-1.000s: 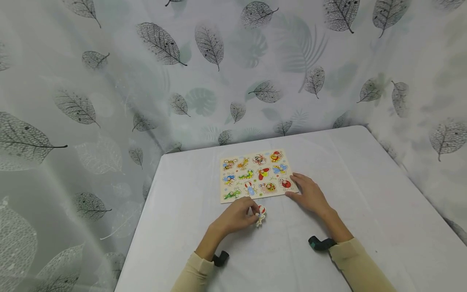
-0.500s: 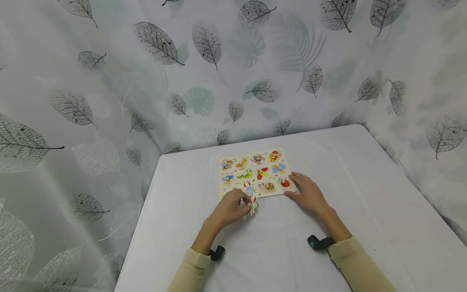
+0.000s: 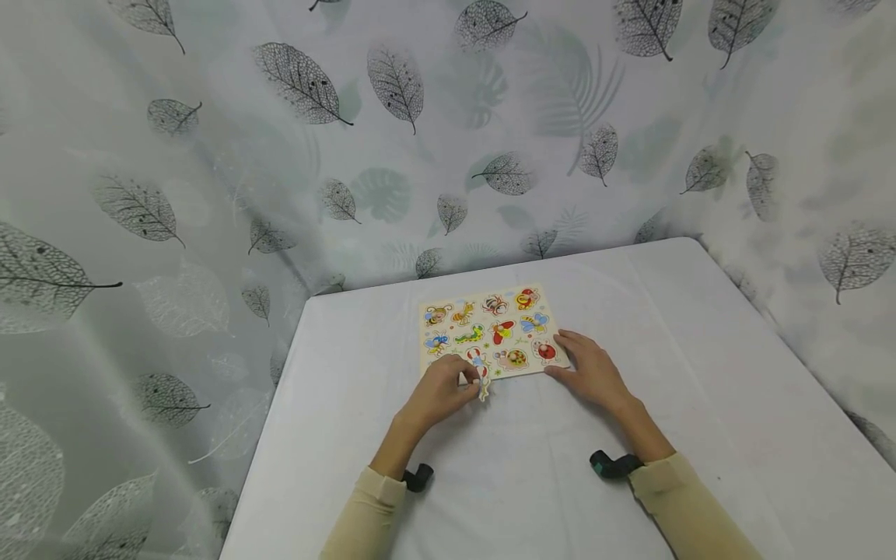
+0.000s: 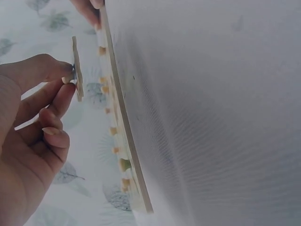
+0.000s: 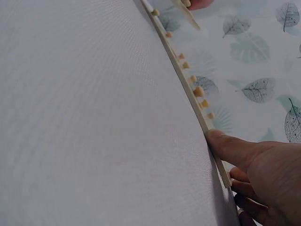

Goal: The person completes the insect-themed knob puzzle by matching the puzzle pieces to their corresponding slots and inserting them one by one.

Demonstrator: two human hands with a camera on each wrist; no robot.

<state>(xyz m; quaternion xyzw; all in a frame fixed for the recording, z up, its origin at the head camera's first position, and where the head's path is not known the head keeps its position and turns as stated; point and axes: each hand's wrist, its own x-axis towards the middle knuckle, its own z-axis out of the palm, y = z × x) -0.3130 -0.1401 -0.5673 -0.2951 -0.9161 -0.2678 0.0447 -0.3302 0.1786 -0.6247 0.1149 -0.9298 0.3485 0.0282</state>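
Note:
My left hand point(image 3: 441, 389) pinches a small wooden puzzle piece point(image 3: 484, 387) between thumb and index finger, just over the near edge of a pegged insect puzzle board point(image 3: 535, 369). In the left wrist view the piece point(image 4: 78, 77) appears edge-on, apart from the board point(image 4: 128, 136), held by a small knob on its face. My other fingers are loosely curled. My right hand point(image 3: 593, 375) grips the board's near right corner. The right wrist view has its thumb point(image 5: 225, 141) on one edge, fingers around the corner. The left hand covers the board's near left part.
The board lies flat on a white-covered table point(image 3: 665, 350). Colourful insects with knobs fill its visible rows. Leaf-print curtains point(image 3: 420, 155) hang behind the table and at both sides. A dark wrist camera point(image 3: 616, 467) sits on each forearm.
My left hand has carried the puzzle piece away from me and slightly left, from in front of the board to its near edge. My right hand stays at the corner.

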